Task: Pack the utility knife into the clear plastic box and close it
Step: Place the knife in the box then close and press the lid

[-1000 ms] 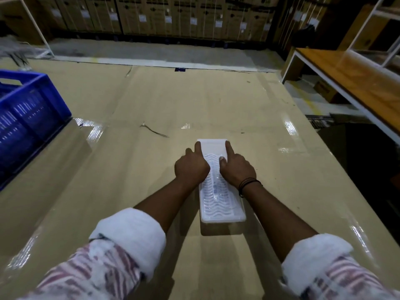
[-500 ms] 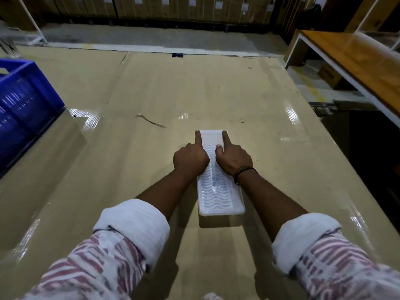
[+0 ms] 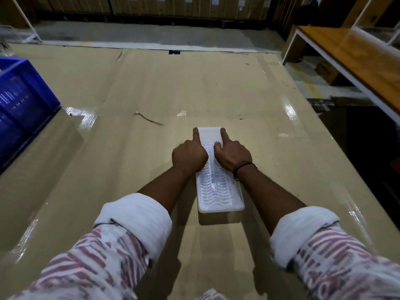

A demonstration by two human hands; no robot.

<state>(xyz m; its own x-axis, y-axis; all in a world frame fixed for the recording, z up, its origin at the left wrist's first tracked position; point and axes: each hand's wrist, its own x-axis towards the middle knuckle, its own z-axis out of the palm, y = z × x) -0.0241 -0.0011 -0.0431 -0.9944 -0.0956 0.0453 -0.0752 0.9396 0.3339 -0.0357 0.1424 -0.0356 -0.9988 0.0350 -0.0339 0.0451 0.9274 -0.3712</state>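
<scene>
I see the clear plastic box point(image 3: 219, 191) lying lid-down mid-table point(image 3: 151, 94), my left hand point(image 3: 188, 155) and right hand point(image 3: 232, 155) curled against its far end, forefingers along both long edges, blue crate point(image 3: 23, 100) well left.

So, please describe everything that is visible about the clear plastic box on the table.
The clear plastic box is long, rectangular and translucent white, with a wavy ribbed lid and rounded corners. It lies flat on the glossy tan table, its long axis pointing away from the person, and the lid looks down. The left hand and right hand press on its far half, index fingers reaching the far corners. A dim shape shows through the lid; I cannot identify it.
</scene>
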